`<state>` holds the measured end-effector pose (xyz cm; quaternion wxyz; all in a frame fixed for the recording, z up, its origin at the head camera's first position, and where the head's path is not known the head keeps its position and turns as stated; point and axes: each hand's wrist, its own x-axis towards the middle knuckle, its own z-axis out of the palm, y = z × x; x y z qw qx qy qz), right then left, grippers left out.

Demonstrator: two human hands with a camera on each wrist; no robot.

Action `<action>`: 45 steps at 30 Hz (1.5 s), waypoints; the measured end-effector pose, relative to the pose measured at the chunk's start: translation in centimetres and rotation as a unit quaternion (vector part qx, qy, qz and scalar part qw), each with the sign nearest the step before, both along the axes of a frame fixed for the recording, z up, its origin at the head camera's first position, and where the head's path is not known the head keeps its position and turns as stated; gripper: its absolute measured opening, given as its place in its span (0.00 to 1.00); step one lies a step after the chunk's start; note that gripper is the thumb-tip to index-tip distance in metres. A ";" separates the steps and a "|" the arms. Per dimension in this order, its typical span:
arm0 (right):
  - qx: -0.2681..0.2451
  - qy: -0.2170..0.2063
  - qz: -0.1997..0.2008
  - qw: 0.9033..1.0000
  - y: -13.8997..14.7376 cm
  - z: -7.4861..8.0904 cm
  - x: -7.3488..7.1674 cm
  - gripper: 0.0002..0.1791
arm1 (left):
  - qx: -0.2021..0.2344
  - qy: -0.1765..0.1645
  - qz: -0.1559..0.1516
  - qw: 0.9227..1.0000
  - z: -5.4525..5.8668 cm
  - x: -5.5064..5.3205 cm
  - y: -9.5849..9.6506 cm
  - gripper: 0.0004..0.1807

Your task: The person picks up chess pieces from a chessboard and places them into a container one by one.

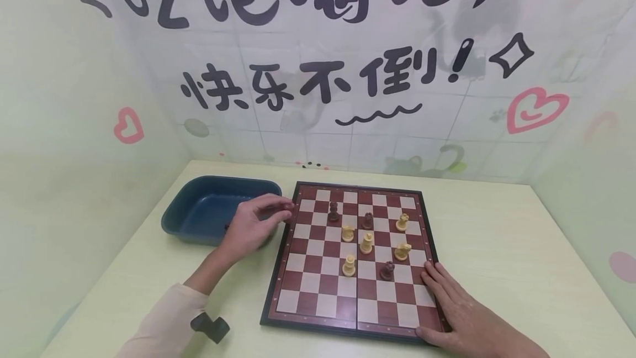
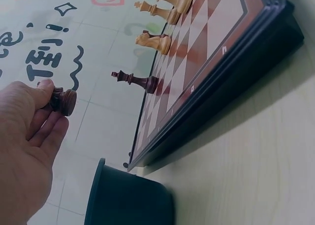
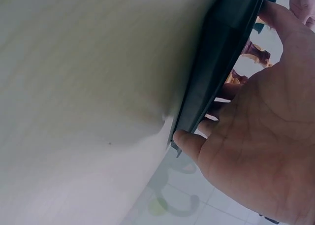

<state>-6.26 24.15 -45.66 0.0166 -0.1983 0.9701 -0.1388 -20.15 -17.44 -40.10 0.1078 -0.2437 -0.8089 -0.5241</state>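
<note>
My left hand (image 1: 253, 222) (image 2: 27, 131) pinches a dark brown chess piece (image 2: 66, 102) by its top, between thumb and fingers. Its round base shows in the left wrist view, while its head is hidden. That hand is above the left edge of a brown-and-white chessboard (image 1: 316, 308), beside the blue bin. On the board stand a dark king (image 1: 333, 212), two other dark pieces, including one near the right (image 1: 387, 270), and several cream pieces, among them a knight (image 1: 402, 251). My right hand (image 1: 464, 314) (image 3: 261, 136) rests along the board's right edge with fingers extended.
A dark blue bin (image 1: 171, 225) stands left of the board, with something small and dark partly visible inside behind the left hand. The pale table (image 1: 512, 253) meets a printed wall curtain (image 1: 318, 142) at the back.
</note>
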 end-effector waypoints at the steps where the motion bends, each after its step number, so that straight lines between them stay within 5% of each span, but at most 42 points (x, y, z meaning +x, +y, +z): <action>1: 0.001 0.005 0.004 1.000 0.0 0.0 0.0 0.58 | 0.005 0.002 -0.001 1.000 0.0 -0.1 -0.1 0.11; 9: 0.004 0.012 0.007 1.000 0.1 -0.2 -0.1 0.57 | 0.032 0.021 0.015 0.999 -0.1 -0.3 -1.7 0.10; 29: -0.001 0.040 0.010 0.999 0.3 -0.5 0.0 0.58 | 0.085 -0.027 0.055 0.994 -1.0 -0.5 -5.0 0.13; 36: -0.002 0.037 0.007 0.999 0.2 -0.4 0.1 0.57 | 0.096 0.015 0.083 0.992 -0.6 -0.6 -6.0 0.16; 45: -0.001 0.030 0.006 1.000 0.2 -0.1 0.1 0.58 | 0.129 -0.009 0.063 0.990 -0.7 -0.5 -5.6 0.17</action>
